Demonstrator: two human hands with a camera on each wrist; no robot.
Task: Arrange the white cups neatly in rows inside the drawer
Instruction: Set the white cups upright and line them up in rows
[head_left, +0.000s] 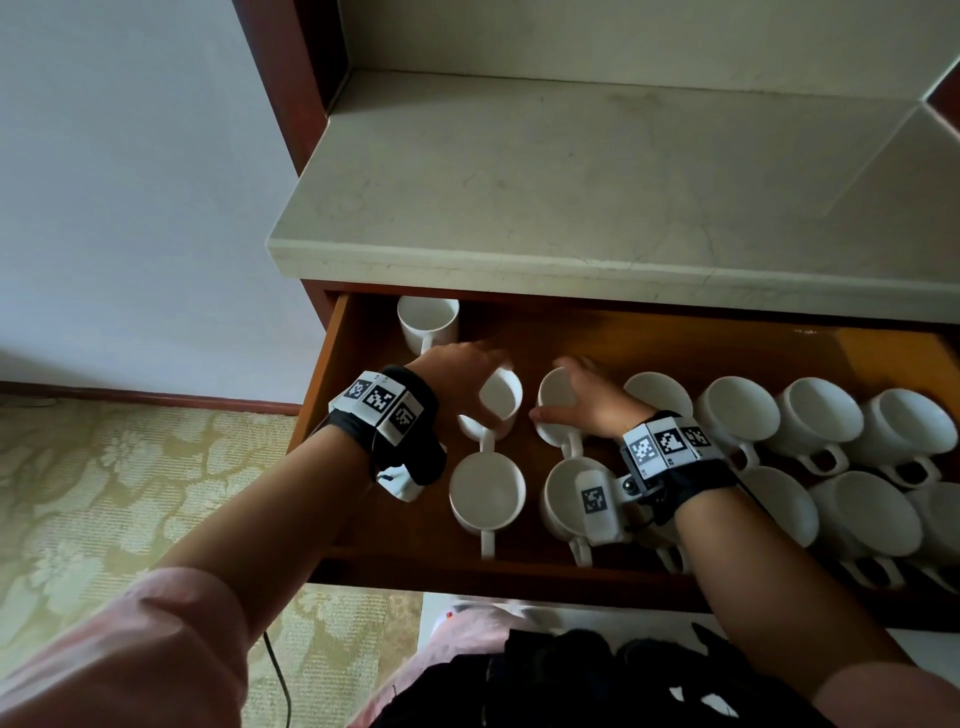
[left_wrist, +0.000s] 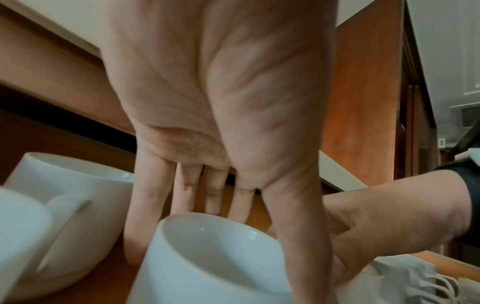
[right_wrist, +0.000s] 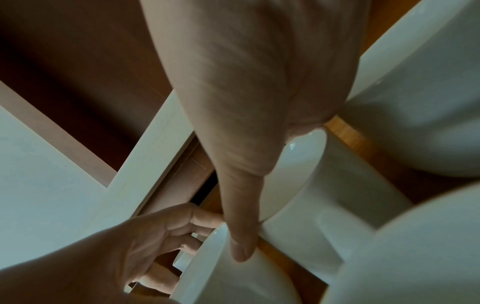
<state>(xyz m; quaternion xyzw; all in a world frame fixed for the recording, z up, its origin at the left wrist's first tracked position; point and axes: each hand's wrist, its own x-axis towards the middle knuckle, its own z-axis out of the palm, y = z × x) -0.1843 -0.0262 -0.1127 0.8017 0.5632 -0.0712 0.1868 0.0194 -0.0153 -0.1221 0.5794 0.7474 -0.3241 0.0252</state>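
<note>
An open wooden drawer (head_left: 332, 415) holds several white cups. My left hand (head_left: 480, 376) reaches in from the left and holds a back-row cup (head_left: 501, 405); its fingers (left_wrist: 182, 195) go down the far side of that cup (left_wrist: 207, 263) and the thumb lies along its right side. Just to the right, my right hand (head_left: 574, 392) holds the neighbouring cup (head_left: 556, 395), fingers over the far rim. The right thumb (right_wrist: 241, 236) sits in the narrow gap between the two cups. One cup (head_left: 428, 322) stands alone at the back left corner.
Two cups (head_left: 487, 491) (head_left: 566, 499) stand in the front row below my hands. More cups (head_left: 815, 415) fill both rows on the right, handles toward me. A pale stone counter (head_left: 571, 182) overhangs the drawer's back. Patterned carpet (head_left: 104, 493) lies to the left.
</note>
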